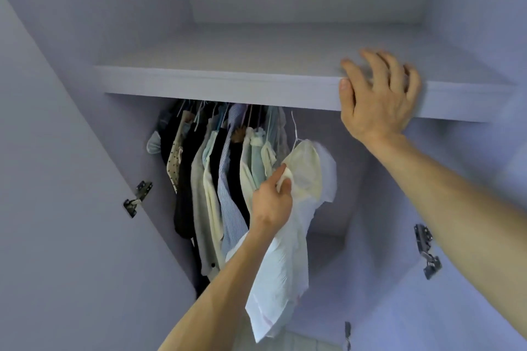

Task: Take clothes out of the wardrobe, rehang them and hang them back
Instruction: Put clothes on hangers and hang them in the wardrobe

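well, left hand (272, 202) pinches white shirt (285, 279) (hung), right hand (376, 100) spread on shelf (228, 85).

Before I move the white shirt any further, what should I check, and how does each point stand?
1. Grip of the left hand on the white shirt: ok, fingers pinch the fabric near the collar.
2. Hook of the hanger on the rail: cannot tell, the shelf hides it.
3. Shirt seated on the hanger: ok, a shoulder drapes over the wire.
4. Room to the right of the shirt: ok, nothing hangs there.
5. Support from the right hand: ok, it rests on the shelf's front edge.
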### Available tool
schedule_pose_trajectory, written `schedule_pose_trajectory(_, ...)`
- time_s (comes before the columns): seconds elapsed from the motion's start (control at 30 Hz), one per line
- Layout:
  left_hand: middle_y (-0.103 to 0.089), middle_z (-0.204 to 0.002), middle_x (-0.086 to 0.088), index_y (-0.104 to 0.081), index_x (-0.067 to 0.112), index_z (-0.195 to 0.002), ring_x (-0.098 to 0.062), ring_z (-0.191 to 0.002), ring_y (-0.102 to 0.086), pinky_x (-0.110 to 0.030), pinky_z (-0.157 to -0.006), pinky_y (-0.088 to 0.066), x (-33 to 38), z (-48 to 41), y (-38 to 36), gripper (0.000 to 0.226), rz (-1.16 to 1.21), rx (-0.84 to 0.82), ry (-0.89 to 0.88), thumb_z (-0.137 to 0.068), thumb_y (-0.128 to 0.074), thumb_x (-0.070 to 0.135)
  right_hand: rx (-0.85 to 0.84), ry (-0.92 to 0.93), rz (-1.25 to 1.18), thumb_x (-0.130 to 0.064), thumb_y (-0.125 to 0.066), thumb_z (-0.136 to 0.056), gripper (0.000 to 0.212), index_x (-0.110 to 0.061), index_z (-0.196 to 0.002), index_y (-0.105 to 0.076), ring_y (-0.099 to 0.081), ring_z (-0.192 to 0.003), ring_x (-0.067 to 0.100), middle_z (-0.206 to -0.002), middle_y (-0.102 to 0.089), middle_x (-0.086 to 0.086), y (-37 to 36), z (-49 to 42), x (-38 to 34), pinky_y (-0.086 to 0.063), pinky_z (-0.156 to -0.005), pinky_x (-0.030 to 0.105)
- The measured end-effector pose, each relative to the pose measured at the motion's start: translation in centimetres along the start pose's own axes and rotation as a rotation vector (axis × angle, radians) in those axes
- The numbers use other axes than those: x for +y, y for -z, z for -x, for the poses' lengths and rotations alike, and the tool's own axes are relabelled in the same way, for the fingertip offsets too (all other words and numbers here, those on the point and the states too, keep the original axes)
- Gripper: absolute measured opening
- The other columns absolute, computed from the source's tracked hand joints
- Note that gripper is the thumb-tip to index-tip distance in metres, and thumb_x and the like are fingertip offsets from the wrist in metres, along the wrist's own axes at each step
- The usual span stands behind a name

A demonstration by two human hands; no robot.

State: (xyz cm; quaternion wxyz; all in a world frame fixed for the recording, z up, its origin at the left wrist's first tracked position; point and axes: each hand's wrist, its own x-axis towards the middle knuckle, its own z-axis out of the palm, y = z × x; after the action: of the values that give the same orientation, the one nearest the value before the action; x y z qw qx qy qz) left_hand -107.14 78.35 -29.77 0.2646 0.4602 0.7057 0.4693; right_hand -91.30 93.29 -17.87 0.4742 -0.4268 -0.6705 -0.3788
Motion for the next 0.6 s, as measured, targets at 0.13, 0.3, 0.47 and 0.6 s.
schedule_pose_trajectory(0.13,-0.068,-0.125,-0.005,-0.048,0.031,-0.146,-0.025,-0.113,-0.063,-0.027,-0.097,-0.048,1.1,-3.6,-2.8,0.042,0.015,0.117,-0.062,-0.104,-0.044,0.033,0.085,0.003,0.028,-0.038,-0.043,-0.104,0.03,-0.033,-0.127,-0.063,-0.055,-0.123,0.023,-0.133,-0.062,-0.003,-1.2,-0.3,0.1,-0.03,-0.099,0.041)
schedule_pose_trajectory(0.3,-0.073,-0.093,-0.015,-0.046,0.032,-0.146,-0.03,-0.084,-0.069,-0.04,-0.082,-0.057,2.7,-7.1,-5.1,0.042,0.055,0.238,-0.099,-0.105,-0.041,0.035,0.106,0.01,0.014,-0.039,-0.044,-0.103,0.029,-0.033,-0.124,-0.064,-0.052,-0.12,0.021,-0.13,-0.063,-0.002,-1.6,-0.3,-0.3,-0.03,-0.095,0.041)
schedule_pose_trajectory(0.47,-0.068,-0.126,-0.003,-0.049,0.028,-0.143,-0.03,-0.111,-0.065,-0.039,-0.093,-0.052,4.3,-10.1,-6.9,0.039,0.088,0.305,-0.138,-0.104,-0.043,0.033,0.126,0.007,0.038,-0.039,-0.045,-0.102,0.029,-0.033,-0.121,-0.066,-0.054,-0.117,0.021,-0.126,-0.065,-0.003,-2.1,-0.3,0.2,-0.031,-0.092,0.041)
schedule_pose_trajectory(0.6,-0.071,-0.115,-0.003,-0.055,0.028,-0.134,-0.029,-0.102,-0.067,-0.038,-0.084,-0.054,4.6,-12.6,-7.3,0.032,0.113,0.325,-0.119,-0.103,-0.045,0.032,0.147,0.012,0.035,-0.038,-0.045,-0.103,0.028,-0.032,-0.12,-0.066,-0.056,-0.115,0.022,-0.125,-0.065,-0.002,-2.4,-0.6,0.4,-0.032,-0.091,0.041)
